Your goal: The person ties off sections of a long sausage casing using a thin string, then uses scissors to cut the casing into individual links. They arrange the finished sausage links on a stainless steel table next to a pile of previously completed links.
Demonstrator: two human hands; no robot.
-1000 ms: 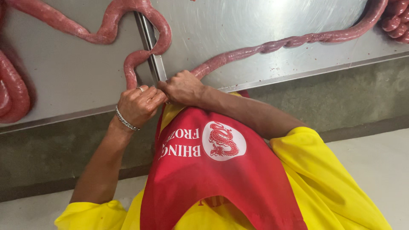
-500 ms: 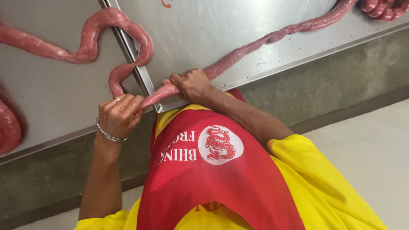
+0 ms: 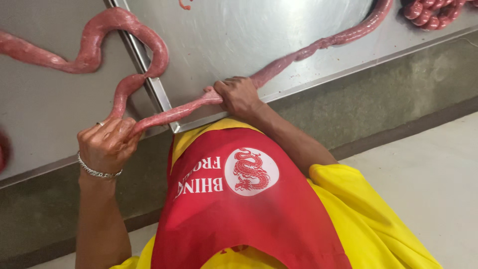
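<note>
A long pink raw sausage rope [image 3: 308, 50] winds across a steel table [image 3: 239, 35]. My right hand [image 3: 238, 95] grips the rope at the table's front edge. My left hand [image 3: 106, 143], with a silver bracelet and a ring, is shut on the same rope off the table edge, lower and to the left. A straight stretch of sausage [image 3: 172, 113] runs taut between the two hands. Beyond my left hand the rope loops up and curls over a second steel table [image 3: 40, 109] on the left.
A raised metal seam [image 3: 144, 69] divides the two table tops. A pile of linked sausages [image 3: 433, 12] lies at the back right. A grey concrete wall [image 3: 388, 94] sits under the table, with pale floor [image 3: 438, 189] at right. I wear a red apron [image 3: 239, 199] over yellow.
My hands have drawn apart: the left one moved left and down away from the right, stretching a length of sausage between them. The view has shifted right.
</note>
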